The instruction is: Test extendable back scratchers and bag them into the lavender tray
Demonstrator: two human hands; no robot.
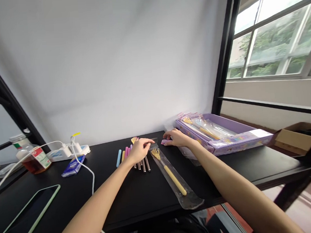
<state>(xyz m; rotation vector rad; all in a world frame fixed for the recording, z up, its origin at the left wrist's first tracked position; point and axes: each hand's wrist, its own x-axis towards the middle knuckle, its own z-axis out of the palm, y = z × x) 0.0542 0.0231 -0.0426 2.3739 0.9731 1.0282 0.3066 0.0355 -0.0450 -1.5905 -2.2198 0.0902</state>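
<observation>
Steel rods (144,164) lie beneath palm-down left hand (140,150), right hand (176,138) touching pink piece (163,142).

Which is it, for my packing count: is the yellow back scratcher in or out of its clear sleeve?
In: the yellow back scratcher lies inside the clear plastic sleeve, with film extending past its handle end.

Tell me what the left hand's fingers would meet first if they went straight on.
Probably the top end of the clear plastic sleeve around the yellow back scratcher, just past the fingers of the left hand. Depth is unclear, so they may already be above it.
</observation>
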